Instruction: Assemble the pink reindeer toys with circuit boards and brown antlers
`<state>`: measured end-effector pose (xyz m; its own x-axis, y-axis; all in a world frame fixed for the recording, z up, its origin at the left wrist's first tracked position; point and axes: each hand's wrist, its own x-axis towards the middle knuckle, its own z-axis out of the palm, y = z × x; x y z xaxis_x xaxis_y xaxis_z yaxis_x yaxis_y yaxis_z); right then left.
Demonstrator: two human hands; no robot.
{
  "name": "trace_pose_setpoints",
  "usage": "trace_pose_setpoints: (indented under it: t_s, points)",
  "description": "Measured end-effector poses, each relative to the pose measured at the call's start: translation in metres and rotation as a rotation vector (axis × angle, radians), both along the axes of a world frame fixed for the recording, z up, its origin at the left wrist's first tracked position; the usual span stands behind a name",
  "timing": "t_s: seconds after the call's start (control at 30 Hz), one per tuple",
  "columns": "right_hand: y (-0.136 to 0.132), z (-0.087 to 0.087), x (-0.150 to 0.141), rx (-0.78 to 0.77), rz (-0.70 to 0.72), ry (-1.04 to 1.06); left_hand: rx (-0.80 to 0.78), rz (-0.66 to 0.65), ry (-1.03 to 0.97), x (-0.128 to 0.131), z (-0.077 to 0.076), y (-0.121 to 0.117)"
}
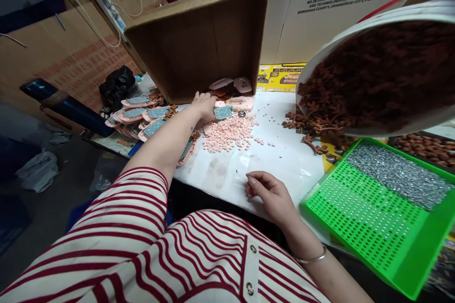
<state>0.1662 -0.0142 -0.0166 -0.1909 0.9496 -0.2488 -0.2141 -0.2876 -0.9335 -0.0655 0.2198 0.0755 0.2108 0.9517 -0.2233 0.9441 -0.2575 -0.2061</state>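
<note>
My left hand [204,104] reaches to the mouth of a cardboard box, palm down, its fingertips hidden. Right beside it lie a pink plastic casing [241,102], a teal circuit board [223,112] and a small round speaker [242,114]. Below these spreads a heap of small pink plastic pieces [229,133]. Over the front of the white table, my right hand [272,194] is closed, thumb and forefinger together; anything between them is too small to make out. Left of my forearm, several pink casings with teal boards [152,113] are piled up.
The cardboard box [199,42] lies on its side, pink parts inside. A tipped white bucket [330,47] spills brown plastic pieces [309,125] at right. Nearer stands a green perforated tray [366,213] with small silver metal parts [398,170]. A dark blue cylinder [67,106] leans at left.
</note>
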Motion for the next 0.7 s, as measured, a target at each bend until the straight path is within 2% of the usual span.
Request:
trace_pose_setpoints:
  t_s: [0.13,0.23,0.33,0.53,0.7]
  points:
    - [0.000,-0.003,0.000,0.001,-0.003,0.007,0.159,-0.038,-0.005,0.003,0.005,-0.003]
    - [0.000,-0.004,0.000,-0.003,-0.019,0.020,0.121,-0.013,-0.062,0.005,0.014,-0.004]
    - [0.000,-0.005,-0.001,0.009,-0.034,0.017,0.097,0.020,-0.071,0.007,0.029,-0.007]
    - [-0.001,-0.005,-0.002,0.011,-0.055,0.031,0.301,0.078,-0.181,0.009,0.067,-0.026]
    - [-0.002,-0.004,-0.003,0.043,-0.056,0.016,0.380,0.040,-0.388,0.012,0.091,-0.041]
